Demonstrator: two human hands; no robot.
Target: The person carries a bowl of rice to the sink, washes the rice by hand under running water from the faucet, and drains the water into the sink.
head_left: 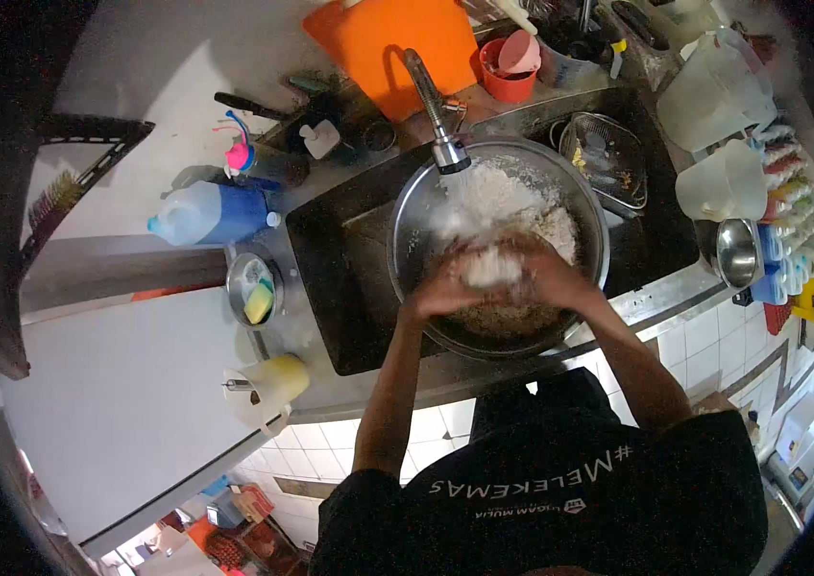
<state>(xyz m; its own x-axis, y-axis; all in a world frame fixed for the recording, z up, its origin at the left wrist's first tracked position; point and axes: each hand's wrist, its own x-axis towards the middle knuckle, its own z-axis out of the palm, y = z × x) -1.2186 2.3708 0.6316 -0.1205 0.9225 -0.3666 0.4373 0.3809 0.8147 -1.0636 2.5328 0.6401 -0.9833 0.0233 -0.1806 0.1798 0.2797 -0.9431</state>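
Note:
A large round metal bowl (599, 226) stands in the dark sink, holding a white grainy or crumbly food (498, 202) whose exact kind I cannot make out. Both hands are inside the bowl's near half, curved around a white clump (493, 270) between them. My left hand (445, 278) is on the clump's left side, and my right hand (546, 274) presses in from the right. Motion blurs the fingers. The tap (448, 154) hangs over the bowl's far rim, its nozzle pointing down at the white food.
Right of the bowl, a wire strainer (608, 158) lies in the sink (340, 288). A small metal bowl with a sponge (258, 302), a yellowish jug (279, 378) and a blue-liquid bottle (215, 213) stand left. An orange board (402, 58) and red tub (508, 84) are behind; plastic containers (724, 182) stand right.

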